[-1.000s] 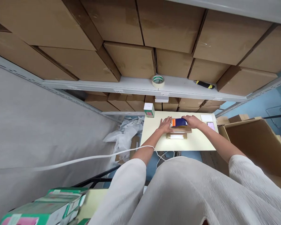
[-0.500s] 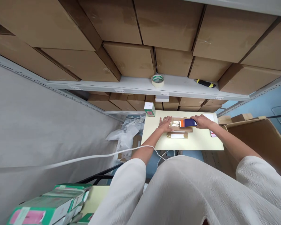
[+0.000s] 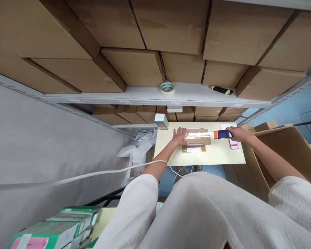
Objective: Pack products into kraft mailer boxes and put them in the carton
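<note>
A small cardboard box (image 3: 202,141) lies on the pale tabletop (image 3: 217,157), with shiny clear tape (image 3: 197,135) running along its upper face. My left hand (image 3: 179,136) rests on the box's left end, fingers spread. In my right hand (image 3: 237,133) is a dark blue and orange tape dispenser (image 3: 222,134), just past the box's right edge; a strip of tape stretches from it back to the box. A narrow cardboard piece with a white label (image 3: 194,149) lies along the near side of the box.
A phone (image 3: 233,144) lies right of the box, and a green-and-white carton (image 3: 161,121) stands at the back left. On the shelf above are a masking tape roll (image 3: 167,89) and a utility knife (image 3: 222,90). A large open carton (image 3: 287,155) stands right; a white cable (image 3: 106,172) crosses at left.
My right hand has drawn the tape dispenser rightward, from over the box to beyond its right edge, laying tape along it. My left hand stays on the box's left end.
</note>
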